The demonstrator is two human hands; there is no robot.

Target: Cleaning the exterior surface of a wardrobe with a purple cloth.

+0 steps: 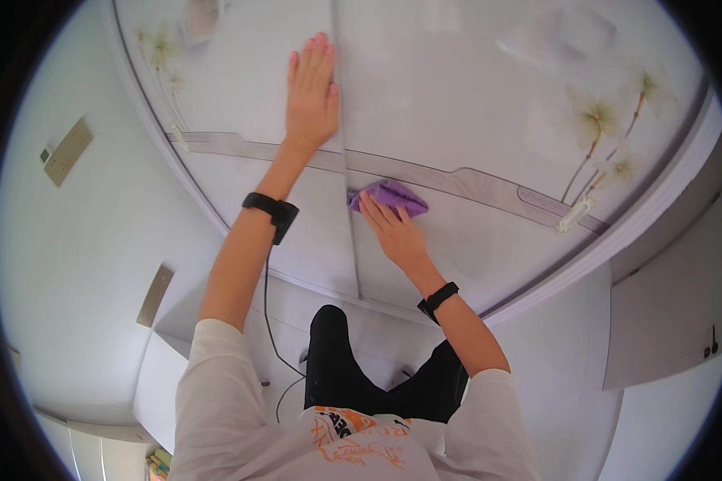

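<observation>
My left hand lies flat on the left door panel of a glossy white wardrobe, beside the seam between its doors. Its fingers are stretched out and it holds nothing. Lower and to the right, my right hand presses a folded purple cloth against the right door panel. The cloth sits just under the grey decorative band and near the seam; part of it is covered by my fingers. Black straps circle both wrists, the left one with a small device.
White handles and printed flowers mark the doors' outer sides. A dark cable hangs from the left wrist device. Wall plates are at left, above a white cabinet. A door with a dark handle stands at right.
</observation>
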